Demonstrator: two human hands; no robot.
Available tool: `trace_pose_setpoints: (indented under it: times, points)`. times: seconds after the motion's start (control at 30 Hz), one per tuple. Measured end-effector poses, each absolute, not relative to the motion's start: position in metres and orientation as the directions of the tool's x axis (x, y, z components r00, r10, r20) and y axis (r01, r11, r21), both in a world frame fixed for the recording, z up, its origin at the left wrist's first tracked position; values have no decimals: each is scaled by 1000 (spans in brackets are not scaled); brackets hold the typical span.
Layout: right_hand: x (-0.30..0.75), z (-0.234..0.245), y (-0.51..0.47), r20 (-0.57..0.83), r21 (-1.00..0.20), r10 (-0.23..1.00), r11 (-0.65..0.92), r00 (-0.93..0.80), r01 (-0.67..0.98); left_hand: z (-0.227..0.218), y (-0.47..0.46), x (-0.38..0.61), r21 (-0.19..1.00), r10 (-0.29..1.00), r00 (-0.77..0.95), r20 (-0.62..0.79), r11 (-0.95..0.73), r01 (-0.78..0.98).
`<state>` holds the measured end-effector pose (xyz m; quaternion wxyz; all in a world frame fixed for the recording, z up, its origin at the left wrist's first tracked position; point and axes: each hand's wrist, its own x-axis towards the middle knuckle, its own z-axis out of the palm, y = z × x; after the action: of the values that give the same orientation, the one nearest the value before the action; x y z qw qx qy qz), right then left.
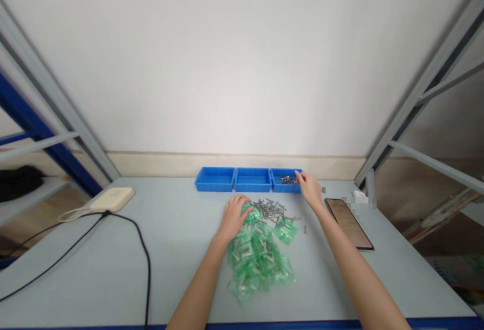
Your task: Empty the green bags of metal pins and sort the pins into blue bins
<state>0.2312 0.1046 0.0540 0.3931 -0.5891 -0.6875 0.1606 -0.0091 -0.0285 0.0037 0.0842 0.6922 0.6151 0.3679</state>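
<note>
Three small blue bins stand in a row at the back of the grey table: left bin point(215, 179), middle bin point(253, 179), right bin point(286, 180) with several small metal screws in it. My right hand point(310, 189) reaches to the right bin's edge, fingers bent together over it; what they hold is too small to see. My left hand point(235, 215) rests fingers-down on the top of a pile of small green plastic bags point(259, 257). Loose metal screws point(270, 208) lie scattered between the pile and the bins.
A phone point(348, 223) lies face up to the right of my right arm. A beige flat device point(108, 200) with a black cable point(143, 254) sits at the left. Metal shelf posts point(416, 103) rise at both sides; a white wall stands behind.
</note>
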Motion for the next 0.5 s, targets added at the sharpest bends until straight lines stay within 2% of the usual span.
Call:
trace_pose_setpoints:
  times: [0.17, 0.27, 0.43, 0.5]
  points:
    - [318, 30, 74, 385, -676, 914, 188, 124, 712, 4, -31, -7, 543, 931, 53, 361, -256, 800]
    - [375, 7, 36, 392, -601, 907, 124, 156, 790, 9, -33, -2, 535, 932, 113, 346, -295, 792]
    - [425, -21, -20, 528, -442, 849, 289, -15, 849, 18, -39, 0, 475, 939, 211, 272, -322, 819]
    - [430, -27, -32, 566, -371, 823, 307, -48, 876, 21, -40, -1, 454, 944, 217, 249, -312, 834]
